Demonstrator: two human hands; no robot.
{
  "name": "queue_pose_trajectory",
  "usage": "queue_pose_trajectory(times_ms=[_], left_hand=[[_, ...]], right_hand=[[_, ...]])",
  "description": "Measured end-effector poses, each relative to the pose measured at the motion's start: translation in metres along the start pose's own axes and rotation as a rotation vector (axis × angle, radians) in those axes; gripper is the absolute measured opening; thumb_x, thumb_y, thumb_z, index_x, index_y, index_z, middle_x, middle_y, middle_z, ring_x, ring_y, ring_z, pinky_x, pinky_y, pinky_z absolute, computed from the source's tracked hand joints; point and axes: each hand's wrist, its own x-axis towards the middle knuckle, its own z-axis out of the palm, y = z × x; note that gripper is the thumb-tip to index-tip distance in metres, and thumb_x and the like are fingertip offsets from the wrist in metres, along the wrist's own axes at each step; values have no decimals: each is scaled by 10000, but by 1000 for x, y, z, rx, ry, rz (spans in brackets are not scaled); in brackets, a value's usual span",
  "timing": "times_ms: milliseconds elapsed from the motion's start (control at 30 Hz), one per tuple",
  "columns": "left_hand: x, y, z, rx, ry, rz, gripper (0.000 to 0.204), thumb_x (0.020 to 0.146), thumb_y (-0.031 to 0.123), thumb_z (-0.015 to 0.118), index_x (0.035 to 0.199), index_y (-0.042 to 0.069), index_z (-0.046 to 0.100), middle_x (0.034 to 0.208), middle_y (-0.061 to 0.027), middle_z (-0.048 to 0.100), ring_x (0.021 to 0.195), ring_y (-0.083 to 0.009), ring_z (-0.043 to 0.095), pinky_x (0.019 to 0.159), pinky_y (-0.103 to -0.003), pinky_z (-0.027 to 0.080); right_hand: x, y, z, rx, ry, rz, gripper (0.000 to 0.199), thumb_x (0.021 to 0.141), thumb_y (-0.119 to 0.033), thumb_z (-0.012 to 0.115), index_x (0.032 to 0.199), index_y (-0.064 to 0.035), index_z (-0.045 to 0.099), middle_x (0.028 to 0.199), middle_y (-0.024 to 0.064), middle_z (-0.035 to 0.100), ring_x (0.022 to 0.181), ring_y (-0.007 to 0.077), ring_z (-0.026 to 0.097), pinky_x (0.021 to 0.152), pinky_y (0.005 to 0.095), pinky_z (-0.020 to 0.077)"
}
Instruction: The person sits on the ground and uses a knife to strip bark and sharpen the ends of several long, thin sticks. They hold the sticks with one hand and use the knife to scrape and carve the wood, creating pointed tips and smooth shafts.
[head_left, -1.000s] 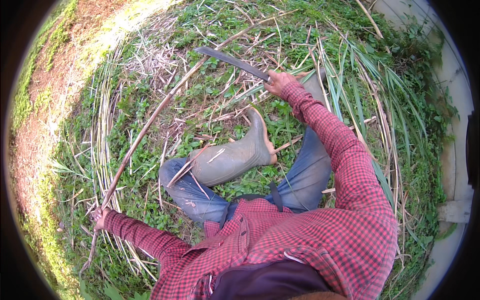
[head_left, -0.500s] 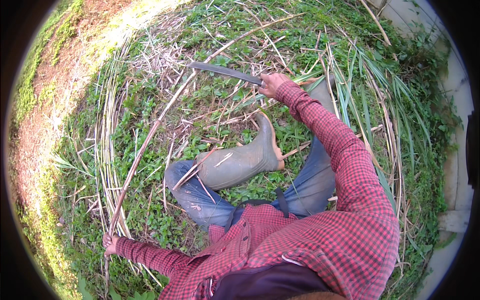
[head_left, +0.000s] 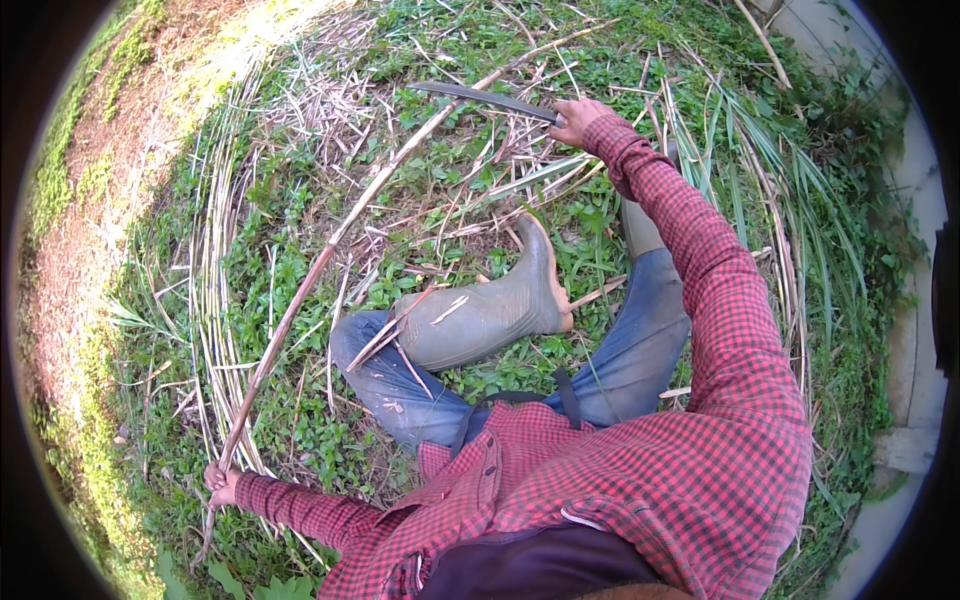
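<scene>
At the lower left, my left hand [head_left: 222,484] is closed around the thick end of a long brown plant stalk [head_left: 322,262]. The stalk slants up and away to the right, its thin tip near the top of the view. My right hand [head_left: 580,122] grips the handle of a machete [head_left: 487,97], out in front at the upper middle. The dark blade points left and crosses the stalk; whether it touches the stalk cannot be made out. Below the blade, dry strips and shavings lie on the grass.
My grey-green rubber boot [head_left: 480,318] lies sideways before me, with peelings on it. Pale thin stalks [head_left: 212,270] are laid in a row at the left. Long green leaves and stalks [head_left: 775,180] lie at the right, beside a pale wall [head_left: 915,330].
My right hand and the machete have moved farther away and to the right, along the stalk. My left hand has hardly moved, and the stalk has shifted slightly.
</scene>
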Motion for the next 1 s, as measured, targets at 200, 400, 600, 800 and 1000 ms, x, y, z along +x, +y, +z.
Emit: queue_pose_trajectory(times_ms=[200,400,600,800,1000], left_hand=[[-10,-65,17,203,-36,-35,627,815,673,247,522,123,310,403,27,238,308,-76,204,289,-208,170],[-65,-147,62,210,17,-212,596,850,622,261,552,109,318,435,18,269,310,-81,218,295,-204,164],[-19,-132,69,542,110,-129,486,924,471,239,620,105,336,507,4,312,407,-115,277,359,-240,267],[-68,-141,104,484,94,-102,417,925,400,347,632,103,348,439,23,235,328,-83,211,293,-205,186],[1,-65,76,42,-211,-207,313,912,205,407,628,98,331,470,25,224,345,-76,180,307,-207,154]], right_hand=[[43,57,39,179,-67,610,464,745,-379,583,1118,-107,545,1022,150,602,946,290,580,837,393,452],[12,69,105,1308,150,822,307,742,-297,639,754,-22,506,499,34,444,406,161,439,388,312,378],[-73,21,139,1426,5,825,284,653,-182,706,758,11,527,581,99,536,421,202,518,391,342,434],[-81,12,134,1356,-85,697,255,666,-170,690,773,20,556,575,98,552,420,188,524,395,332,434],[-74,-22,46,1280,-99,125,216,667,-185,656,727,5,575,563,66,564,448,137,529,481,268,439]])
